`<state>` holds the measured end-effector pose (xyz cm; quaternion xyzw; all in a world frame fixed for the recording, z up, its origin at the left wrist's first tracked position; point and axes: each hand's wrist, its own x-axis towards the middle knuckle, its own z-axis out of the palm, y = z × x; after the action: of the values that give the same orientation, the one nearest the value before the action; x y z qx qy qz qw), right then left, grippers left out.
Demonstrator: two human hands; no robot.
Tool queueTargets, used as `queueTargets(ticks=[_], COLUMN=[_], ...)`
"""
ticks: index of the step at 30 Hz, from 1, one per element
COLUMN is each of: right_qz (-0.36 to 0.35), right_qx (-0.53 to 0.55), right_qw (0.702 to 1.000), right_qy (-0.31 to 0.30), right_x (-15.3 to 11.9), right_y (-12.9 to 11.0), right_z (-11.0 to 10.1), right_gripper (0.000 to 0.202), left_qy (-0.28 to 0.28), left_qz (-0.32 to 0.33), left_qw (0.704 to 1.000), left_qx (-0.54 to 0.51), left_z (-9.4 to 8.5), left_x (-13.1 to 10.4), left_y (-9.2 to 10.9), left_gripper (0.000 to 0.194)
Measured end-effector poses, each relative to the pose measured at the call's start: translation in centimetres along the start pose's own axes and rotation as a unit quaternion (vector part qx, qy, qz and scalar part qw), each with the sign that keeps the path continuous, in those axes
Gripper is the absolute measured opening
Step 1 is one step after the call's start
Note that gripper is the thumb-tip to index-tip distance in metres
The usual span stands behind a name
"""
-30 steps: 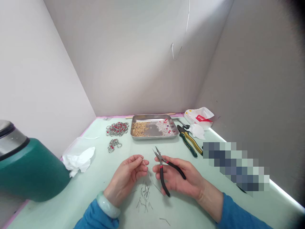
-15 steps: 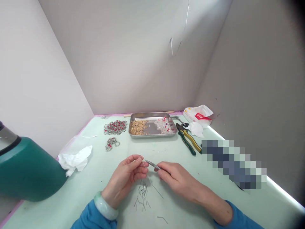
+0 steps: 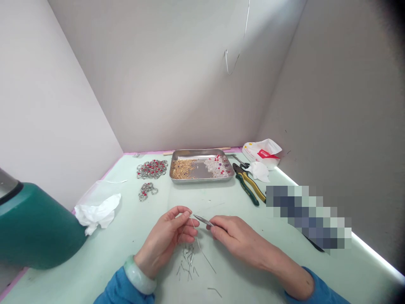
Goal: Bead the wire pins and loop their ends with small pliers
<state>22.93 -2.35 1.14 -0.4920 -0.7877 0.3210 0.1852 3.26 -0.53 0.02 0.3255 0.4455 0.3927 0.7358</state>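
Observation:
My left hand (image 3: 171, 232) pinches a thin silver wire (image 3: 204, 253) between thumb and index finger, its other fingers loosely curled. One length of the wire trails down past the fingers toward the table. My right hand (image 3: 238, 235) is closed around needle-nose pliers (image 3: 202, 220); their handles are hidden in the palm. The plier tips point left, close to the pinched end of the wire, and whether they touch it I cannot tell. Under my left hand lies a small heap of short bent wires (image 3: 188, 258), and a single bent piece (image 3: 215, 290) rests nearer to me.
A metal tray (image 3: 201, 181) at the back holds gold beads (image 3: 183, 168) and clear and red beads (image 3: 217, 168). Left of it lie two chain piles (image 3: 152, 169). Green-and-yellow-handled pliers (image 3: 251, 188) and tissue (image 3: 258, 172) are on the right; a large green bottle (image 3: 38, 228) leans in at left.
The view has shifted slightly. Both hands keep nearly the same pose, with the plier tips still beside the left fingertips and the wire still pinched.

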Motion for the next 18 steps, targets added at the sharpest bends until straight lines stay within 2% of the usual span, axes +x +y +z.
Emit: queueTargets(ticks=[8, 18], right_qz=[0.000, -0.014], right_qx=[0.006, -0.012], right_qw=[1.000, 1.000], right_qy=[-0.017, 0.006], right_x=[0.02, -0.07], right_y=[-0.05, -0.08], right_z=[0.15, 0.71], right_gripper=[0.027, 0.026], left_qy=[-0.018, -0.013], left_qz=[-0.010, -0.012], left_qw=[1.000, 1.000], left_qx=[0.005, 0.012], left_z=[0.18, 0.32], left_x=[0.11, 0.01], left_y=[-0.31, -0.07], left_gripper=[0.009, 0.008])
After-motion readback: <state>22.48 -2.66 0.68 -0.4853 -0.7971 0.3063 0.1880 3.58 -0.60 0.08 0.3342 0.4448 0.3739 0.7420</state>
